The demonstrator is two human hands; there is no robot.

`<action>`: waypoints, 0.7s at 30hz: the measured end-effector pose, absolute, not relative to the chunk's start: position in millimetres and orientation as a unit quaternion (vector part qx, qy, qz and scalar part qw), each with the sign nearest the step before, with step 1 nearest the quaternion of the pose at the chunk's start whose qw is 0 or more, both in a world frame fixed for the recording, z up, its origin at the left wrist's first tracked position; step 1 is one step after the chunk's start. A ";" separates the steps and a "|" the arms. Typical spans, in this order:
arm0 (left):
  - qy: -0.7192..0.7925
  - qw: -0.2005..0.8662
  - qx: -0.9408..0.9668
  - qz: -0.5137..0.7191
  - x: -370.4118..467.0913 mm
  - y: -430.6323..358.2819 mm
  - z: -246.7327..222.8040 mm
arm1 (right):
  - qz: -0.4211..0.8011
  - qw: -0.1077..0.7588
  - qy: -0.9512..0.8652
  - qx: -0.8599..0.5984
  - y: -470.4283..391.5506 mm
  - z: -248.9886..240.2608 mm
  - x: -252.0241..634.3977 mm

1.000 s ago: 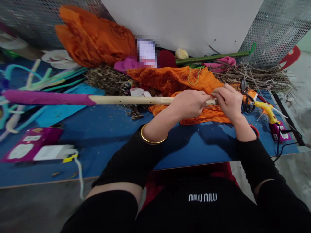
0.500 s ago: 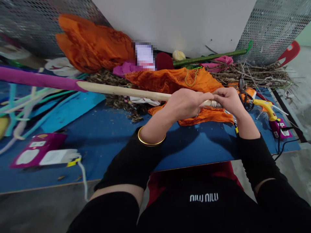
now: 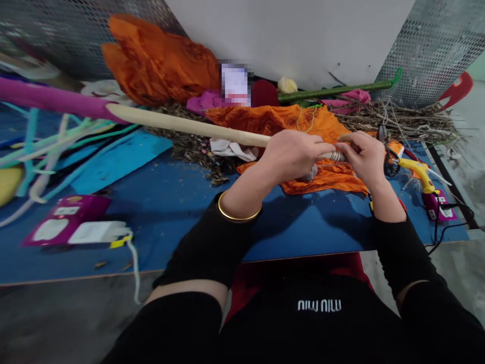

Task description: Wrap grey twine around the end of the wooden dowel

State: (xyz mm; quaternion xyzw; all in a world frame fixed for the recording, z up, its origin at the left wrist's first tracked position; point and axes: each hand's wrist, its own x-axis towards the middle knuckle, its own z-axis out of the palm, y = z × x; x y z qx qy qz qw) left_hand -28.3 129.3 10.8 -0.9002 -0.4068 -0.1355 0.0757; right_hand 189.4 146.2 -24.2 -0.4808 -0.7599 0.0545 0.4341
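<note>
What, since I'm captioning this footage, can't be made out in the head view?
Head view: part of the pole, hidden behind the left hand.
Head view: the far end of the purple wrap, cut off by the left edge.
Head view: whether the right hand pinches anything, too small to tell.
Head view: details on the pale sheet, blurred by pixelation.

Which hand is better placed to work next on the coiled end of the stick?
Probably the right hand: it is right at the coiled end, while the left hand grips the stick farther back.
</note>
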 end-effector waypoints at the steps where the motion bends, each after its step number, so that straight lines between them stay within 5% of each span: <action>1: -0.408 0.083 -0.899 -0.132 -28.6 129.3 11.7 | 0.073 0.444 -0.754 -0.479 149.1 -25.4 191.8; 7: -0.436 0.077 -0.874 -0.201 -42.4 134.4 17.1 | 0.296 0.531 -0.650 -0.455 170.2 -30.3 209.5; 12: -0.368 0.026 -0.860 -0.353 -72.7 142.8 24.3 | 0.526 0.511 -0.536 -0.419 171.6 -32.6 212.4; 21: -0.343 0.069 -0.759 -0.548 -122.0 115.4 60.4 | 0.324 0.380 -0.684 -0.532 177.0 -68.4 192.8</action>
